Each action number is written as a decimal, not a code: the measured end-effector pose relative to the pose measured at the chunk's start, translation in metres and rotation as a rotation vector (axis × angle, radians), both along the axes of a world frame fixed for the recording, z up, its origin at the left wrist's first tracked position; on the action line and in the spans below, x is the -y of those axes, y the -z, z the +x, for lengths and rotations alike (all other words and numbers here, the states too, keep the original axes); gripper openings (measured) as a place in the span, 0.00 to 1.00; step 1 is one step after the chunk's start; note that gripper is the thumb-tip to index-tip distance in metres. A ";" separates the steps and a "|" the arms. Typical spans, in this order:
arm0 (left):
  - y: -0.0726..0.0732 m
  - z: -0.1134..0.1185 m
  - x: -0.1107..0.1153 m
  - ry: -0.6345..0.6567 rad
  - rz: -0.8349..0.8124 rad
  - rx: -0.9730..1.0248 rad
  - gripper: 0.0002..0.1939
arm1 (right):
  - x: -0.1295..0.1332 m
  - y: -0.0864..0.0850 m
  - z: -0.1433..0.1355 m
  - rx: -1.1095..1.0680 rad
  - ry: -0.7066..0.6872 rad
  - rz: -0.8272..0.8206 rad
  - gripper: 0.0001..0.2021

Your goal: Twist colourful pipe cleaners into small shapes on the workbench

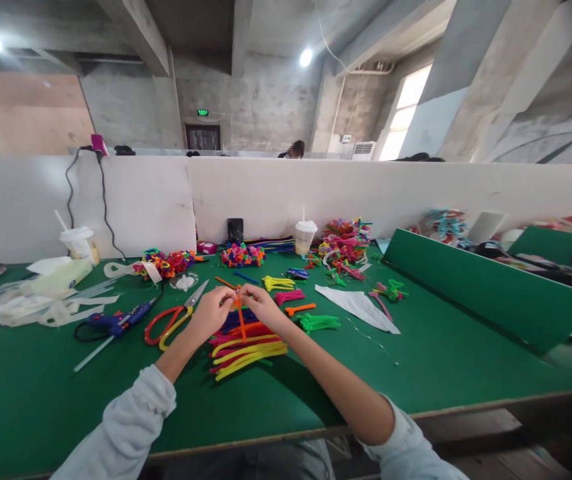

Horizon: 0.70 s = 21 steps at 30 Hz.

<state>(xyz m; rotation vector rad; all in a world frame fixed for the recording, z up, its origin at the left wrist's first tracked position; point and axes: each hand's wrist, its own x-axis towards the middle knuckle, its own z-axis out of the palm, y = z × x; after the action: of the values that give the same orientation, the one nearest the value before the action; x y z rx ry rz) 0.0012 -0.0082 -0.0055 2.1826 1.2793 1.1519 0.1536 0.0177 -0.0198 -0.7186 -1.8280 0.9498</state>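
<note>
"Where are the hands, and what do they have?"

"Over a green bench [446,363]. The left hand [211,311] and right hand [260,307] nearly meet, each grip pinched on the top of an orange stem [242,327], a fuzzy pipe cleaner. It hangs down from between them, in front of a pile of straight stems [253,360]. Exactly how its top is bent, I can't tell; the fingers cover it."

"How far along does it look?"

"Partway, I judge. Just to the right lie yellow stems [279,283], pink stems [290,297] and green stems [319,323], all seemingly bent or looped at one end, plus a single orange piece [300,309] shaped alike. Those seem done. The orange stem in hand seems unfinished, and the straight pile looks unworked."

"Anything more assembled?"

"Farther back, a multicoloured cluster [243,255] looks joined together."

"And tools?"

"Left of the hands, scissors [176,320] lie open, with a blue glue gun [122,320] beyond them. Neither is held."
</note>
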 end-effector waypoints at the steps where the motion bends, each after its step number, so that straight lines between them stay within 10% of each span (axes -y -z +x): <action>1: 0.000 0.000 0.000 -0.014 0.014 -0.010 0.07 | 0.000 0.000 0.000 0.000 -0.003 -0.002 0.06; 21: 0.004 0.006 -0.006 -0.071 0.068 0.062 0.06 | 0.002 0.003 -0.005 -0.017 0.016 0.014 0.05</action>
<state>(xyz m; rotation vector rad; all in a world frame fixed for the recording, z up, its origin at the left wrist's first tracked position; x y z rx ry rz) 0.0077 -0.0024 -0.0098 2.1469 1.3186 1.2980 0.1487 0.0160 -0.0231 -0.7137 -1.8093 0.9294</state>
